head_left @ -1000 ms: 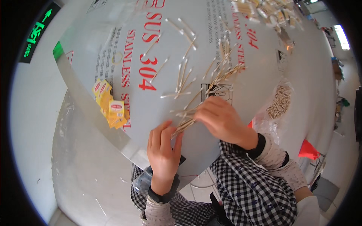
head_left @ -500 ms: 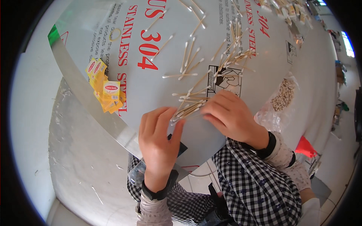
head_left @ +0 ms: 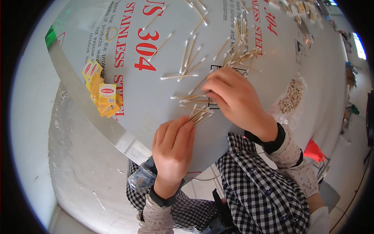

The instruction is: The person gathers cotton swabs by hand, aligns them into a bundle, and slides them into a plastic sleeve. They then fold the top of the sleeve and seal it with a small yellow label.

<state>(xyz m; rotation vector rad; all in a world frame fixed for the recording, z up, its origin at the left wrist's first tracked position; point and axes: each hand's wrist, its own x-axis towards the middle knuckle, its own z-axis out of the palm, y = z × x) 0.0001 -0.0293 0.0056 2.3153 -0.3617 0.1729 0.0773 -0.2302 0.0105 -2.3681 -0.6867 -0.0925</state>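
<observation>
Near the table's front edge, my left hand (head_left: pixel 174 143) is closed round a small bundle of cotton swabs (head_left: pixel 201 116), whose white tips fan out past the fingers. To its right and a little farther off, my right hand (head_left: pixel 236 99) pinches at the end of a loose cotton swab (head_left: pixel 189 96) lying on the table. Its palm and some fingertips are hidden from above. More loose swabs (head_left: pixel 191 58) lie beyond my hands, and a denser heap of them (head_left: pixel 243 56) spreads just past my right hand.
Overlapping small yellow packets (head_left: pixel 107 93) lie at the left, by the metal table edge (head_left: pixel 130 146). On the right rests a clear plastic bag full of swabs (head_left: pixel 291 97). Several small packs (head_left: pixel 302 9) crowd the far right. Printed film covers the tabletop (head_left: pixel 156 99).
My left hand has closed round the bundle and shifted slightly right. My right hand has left the bundle and moved farther away, to the loose swabs beyond it.
</observation>
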